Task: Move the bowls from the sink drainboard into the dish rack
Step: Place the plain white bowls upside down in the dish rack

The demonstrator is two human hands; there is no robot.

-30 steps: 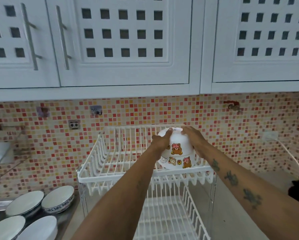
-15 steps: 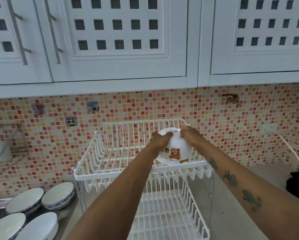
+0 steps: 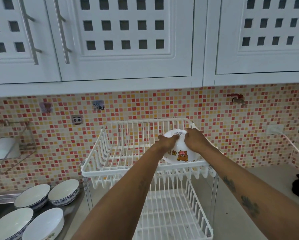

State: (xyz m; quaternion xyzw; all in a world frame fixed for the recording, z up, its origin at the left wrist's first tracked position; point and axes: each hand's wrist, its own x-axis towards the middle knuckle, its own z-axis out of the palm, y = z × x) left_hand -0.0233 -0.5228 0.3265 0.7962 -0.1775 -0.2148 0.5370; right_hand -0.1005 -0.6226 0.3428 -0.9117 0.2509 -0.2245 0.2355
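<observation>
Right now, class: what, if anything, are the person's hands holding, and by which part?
Both hands, left hand and right hand, hold the upturned bear-print bowl by its sides near the base.

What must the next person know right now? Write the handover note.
Left hand and right hand: both grip the white cartoon-bear bowl, upside down, low in the right end of the white wire dish rack's upper tier.
Done: this bowl is nearly seated.
Left: release it, then move the four white bowls standing on the steel drainboard. Lower tier holds nothing.
</observation>
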